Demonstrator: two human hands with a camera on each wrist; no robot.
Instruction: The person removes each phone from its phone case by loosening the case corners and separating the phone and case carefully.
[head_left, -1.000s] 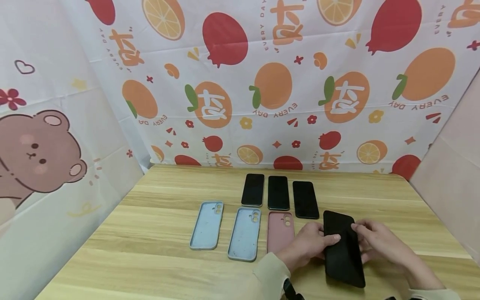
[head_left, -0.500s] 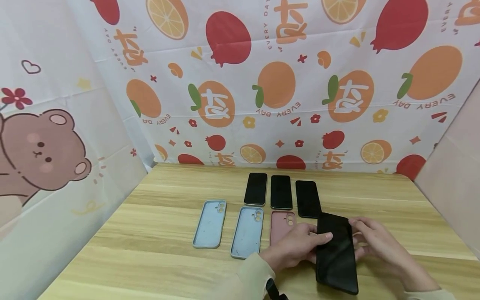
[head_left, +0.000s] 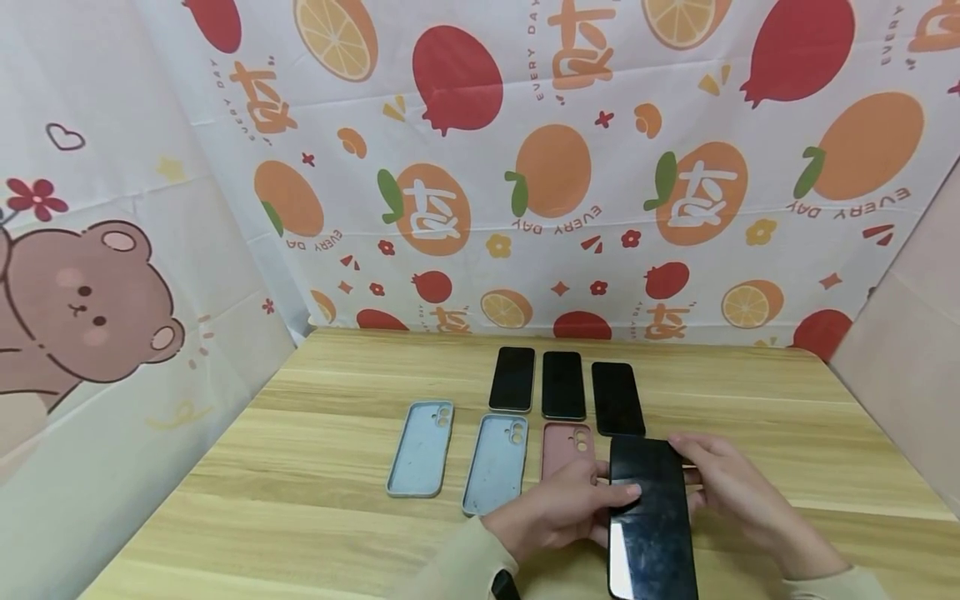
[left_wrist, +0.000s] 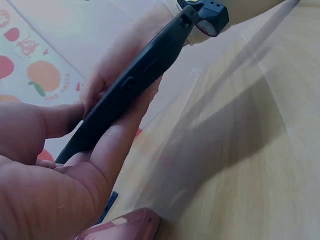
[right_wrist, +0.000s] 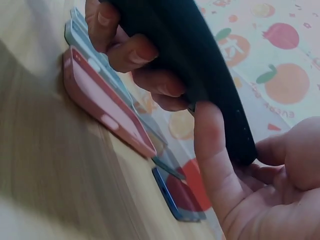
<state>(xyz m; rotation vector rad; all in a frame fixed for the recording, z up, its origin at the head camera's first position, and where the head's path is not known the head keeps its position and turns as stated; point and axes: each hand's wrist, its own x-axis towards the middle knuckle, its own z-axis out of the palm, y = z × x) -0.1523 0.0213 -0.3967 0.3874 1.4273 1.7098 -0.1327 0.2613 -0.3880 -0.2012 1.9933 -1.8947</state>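
Observation:
My left hand (head_left: 562,508) grips a black phone (head_left: 652,525) by its left long edge, thumb over the glossy screen and several fingers behind. At the far right corner, my right hand (head_left: 738,492) holds the same phone with thumb and fingers. The phone is tilted above the table. From the left wrist view, the dark side of the phone (left_wrist: 120,85) shows a button. The right wrist view shows the left fingers (right_wrist: 142,55) spread under its back. A pink phone case (head_left: 567,450) lies behind the left hand, its lower part hidden.
Two light blue phone cases (head_left: 420,450) lie left of the pink one on the wooden table (head_left: 300,500). Behind the cases three black phones (head_left: 562,385) lie in a row, screens up. A fruit-print cloth (head_left: 551,167) hangs at the table's back edge.
Both hands have moved left and nearer with the phone. Its screen has turned more upward, with a bright reflection at its lower left. The cases and other phones stay in place.

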